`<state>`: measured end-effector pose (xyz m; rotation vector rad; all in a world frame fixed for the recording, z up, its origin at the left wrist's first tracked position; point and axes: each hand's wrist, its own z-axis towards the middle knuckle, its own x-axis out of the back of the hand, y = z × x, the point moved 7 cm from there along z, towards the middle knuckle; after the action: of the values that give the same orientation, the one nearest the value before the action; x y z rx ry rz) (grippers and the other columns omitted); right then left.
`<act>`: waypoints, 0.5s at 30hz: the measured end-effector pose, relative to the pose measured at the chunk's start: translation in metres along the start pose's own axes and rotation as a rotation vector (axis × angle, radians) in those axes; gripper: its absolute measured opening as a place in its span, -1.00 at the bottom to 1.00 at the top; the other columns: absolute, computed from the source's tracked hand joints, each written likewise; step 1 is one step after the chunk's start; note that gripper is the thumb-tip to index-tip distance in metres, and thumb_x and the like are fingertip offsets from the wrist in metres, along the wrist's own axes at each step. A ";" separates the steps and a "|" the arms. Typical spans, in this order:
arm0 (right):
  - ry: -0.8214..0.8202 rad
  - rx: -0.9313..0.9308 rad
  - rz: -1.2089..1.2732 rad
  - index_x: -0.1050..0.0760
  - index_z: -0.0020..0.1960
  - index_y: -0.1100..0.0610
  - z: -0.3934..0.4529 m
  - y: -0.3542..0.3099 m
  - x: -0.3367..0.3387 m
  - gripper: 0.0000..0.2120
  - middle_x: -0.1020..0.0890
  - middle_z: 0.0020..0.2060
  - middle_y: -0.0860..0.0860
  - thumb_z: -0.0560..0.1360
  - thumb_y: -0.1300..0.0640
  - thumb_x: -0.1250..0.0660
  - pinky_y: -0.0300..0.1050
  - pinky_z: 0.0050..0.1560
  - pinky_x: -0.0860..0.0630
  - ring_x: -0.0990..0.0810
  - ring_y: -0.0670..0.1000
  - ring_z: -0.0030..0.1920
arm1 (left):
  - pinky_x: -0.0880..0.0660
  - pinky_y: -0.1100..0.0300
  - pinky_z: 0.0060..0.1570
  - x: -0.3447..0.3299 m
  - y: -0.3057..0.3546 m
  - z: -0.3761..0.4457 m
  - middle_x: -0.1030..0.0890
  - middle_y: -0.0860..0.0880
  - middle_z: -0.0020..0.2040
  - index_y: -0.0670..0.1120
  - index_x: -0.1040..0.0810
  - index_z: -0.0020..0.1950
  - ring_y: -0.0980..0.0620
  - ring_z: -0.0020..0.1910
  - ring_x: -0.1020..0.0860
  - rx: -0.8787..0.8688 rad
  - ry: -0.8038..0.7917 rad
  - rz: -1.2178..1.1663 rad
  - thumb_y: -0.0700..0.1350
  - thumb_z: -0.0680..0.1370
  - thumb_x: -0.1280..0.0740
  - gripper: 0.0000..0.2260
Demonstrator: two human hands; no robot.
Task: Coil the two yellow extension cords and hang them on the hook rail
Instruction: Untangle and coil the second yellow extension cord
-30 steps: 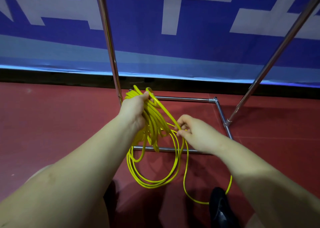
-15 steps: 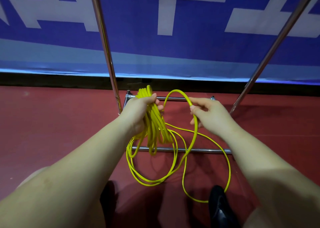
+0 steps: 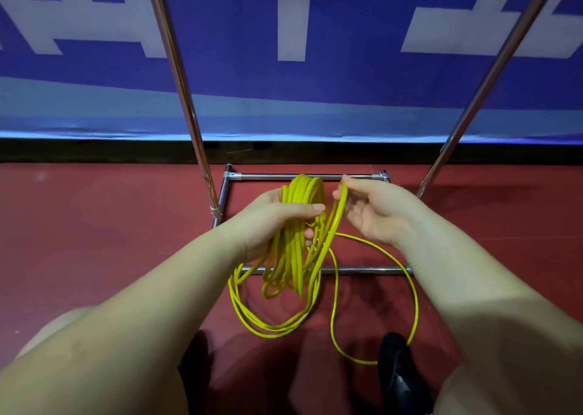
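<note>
Yellow cord coil (image 3: pixel 296 231) gripped by left hand (image 3: pixel 277 216); loose strand pinched at right hand (image 3: pixel 375 209) fingertips, loops hung over red floor (image 3: pixel 94 225).

The coiled cord (image 3: pixel 296 250) is hanging from the left hand (image 3: pixel 277 216), centre of scene, its loops dropping toward the floor (image 3: pixel 94 225). The right hand (image 3: pixel 375 212) is sitting just right of the left, its fingers (image 3: pixel 342 190) holding a strand at the coil's top. A loose loop is trailing right and near, passing beside the shoe (image 3: pixel 397 373) at the near right. The rack base frame (image 3: pixel 315 176) is lying on the floor under both hands. Two rack poles, left pole (image 3: pixel 179 77) and right pole (image 3: pixel 492 77), are rising from it. The banner (image 3: pixel 315 99) is standing far behind.
</note>
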<state>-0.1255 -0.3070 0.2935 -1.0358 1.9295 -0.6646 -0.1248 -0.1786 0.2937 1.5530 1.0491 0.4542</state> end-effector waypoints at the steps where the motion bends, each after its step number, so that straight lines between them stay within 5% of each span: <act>1: 0.008 -0.014 0.037 -0.40 -0.22 0.22 0.000 0.002 0.000 -0.82 -0.53 -0.61 0.02 0.56 0.26 -0.22 -0.34 -0.53 -0.50 -0.56 -0.11 -0.58 | -0.54 0.19 -0.38 -0.002 -0.001 0.000 -0.50 -0.08 -0.44 -0.15 -0.45 -0.17 0.02 -0.48 -0.50 0.009 -0.011 0.003 -0.16 0.36 -0.43 -0.82; 7: 0.014 -0.089 0.184 -0.41 -0.22 0.28 0.002 0.006 -0.002 -0.82 -0.56 -0.57 0.09 0.55 0.28 -0.23 -0.29 -0.51 -0.53 -0.59 -0.05 -0.56 | -0.51 0.18 -0.36 -0.009 -0.004 0.000 -0.48 -0.11 -0.32 -0.14 -0.46 -0.06 0.03 -0.43 -0.50 0.012 -0.048 0.073 -0.14 0.35 -0.46 -0.74; 12: 0.017 -0.119 0.245 -0.39 -0.20 0.27 0.003 0.008 -0.003 -0.85 -0.58 -0.55 0.14 0.55 0.29 -0.23 -0.28 -0.54 -0.52 -0.60 -0.01 -0.56 | -0.48 -0.14 0.03 -0.011 -0.006 -0.002 -0.47 -0.24 -0.08 -0.29 -0.45 0.16 -0.20 -0.10 -0.48 0.029 -0.040 0.121 -0.24 0.24 -0.50 -0.47; 15: 0.017 -0.140 0.278 -0.38 -0.18 0.26 0.003 0.009 -0.004 -0.87 -0.58 -0.54 0.16 0.55 0.30 -0.23 -0.26 -0.56 -0.52 -0.59 0.01 -0.57 | -0.58 -0.04 -0.11 -0.012 -0.008 -0.002 -0.49 -0.26 -0.14 -0.28 -0.44 0.17 -0.14 -0.20 -0.57 0.036 -0.061 0.115 -0.34 0.31 -0.49 -0.53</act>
<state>-0.1256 -0.2992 0.2863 -0.8242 2.1079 -0.3873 -0.1356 -0.1874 0.2896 1.6551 0.9291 0.4655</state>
